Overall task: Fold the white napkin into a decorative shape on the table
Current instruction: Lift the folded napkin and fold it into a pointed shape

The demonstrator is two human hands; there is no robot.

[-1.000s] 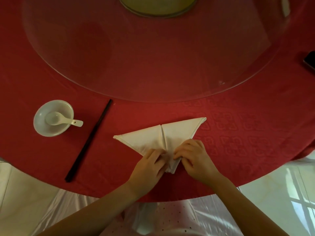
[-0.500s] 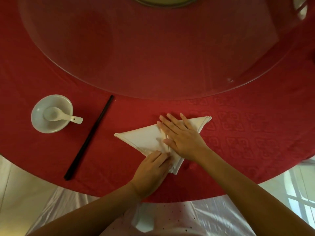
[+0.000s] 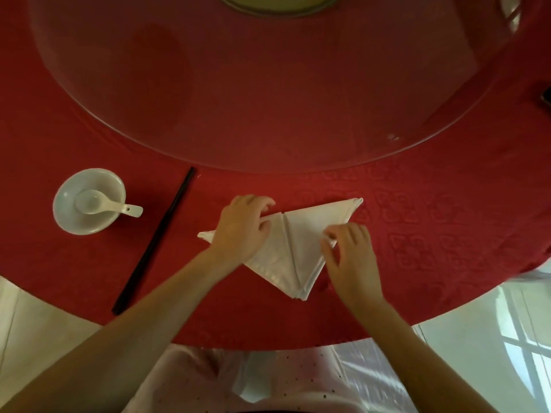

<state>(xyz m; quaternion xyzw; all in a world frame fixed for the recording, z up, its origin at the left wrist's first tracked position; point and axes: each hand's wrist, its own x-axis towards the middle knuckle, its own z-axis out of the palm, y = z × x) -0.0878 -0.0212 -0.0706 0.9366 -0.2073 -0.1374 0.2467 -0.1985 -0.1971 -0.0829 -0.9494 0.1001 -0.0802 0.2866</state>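
One white napkin (image 3: 301,234), folded into a flat triangle on the red tablecloth (image 3: 417,234), near the person's edge of the table. Three corners: one poking out just left of the left hand's grip, one up and to the right beyond the right hand's pinch, one pointing back toward the person, below and between the two grips. One straight crease down the middle, running between the grips to that near point.

Two hands on it. Left hand (image 3: 243,229) lying over the left half, fingers curled round the far edge, thumb on top of the cloth, holding it. Right hand (image 3: 350,257) at the right slanting edge, thumb and forefinger pinching the hem; other fingers loosely bent.

Well left of the left grip: dark chopsticks (image 3: 155,239), laid on a slant, reading as one dark line; one stick or two, cannot tell. Farther left again: one white bowl (image 3: 89,225), with one white spoon (image 3: 98,202) inside, handle resting over the rim on the side toward the grip.

Beyond both grips: one round glass turntable (image 3: 268,114) over the middle of the table, apart from the napkin. At the top edge of view, one pale yellowish dish (image 3: 277,3), cut off. Far right of the right grip, at the frame edge, one small dark object (image 3: 546,96), too cropped to name.
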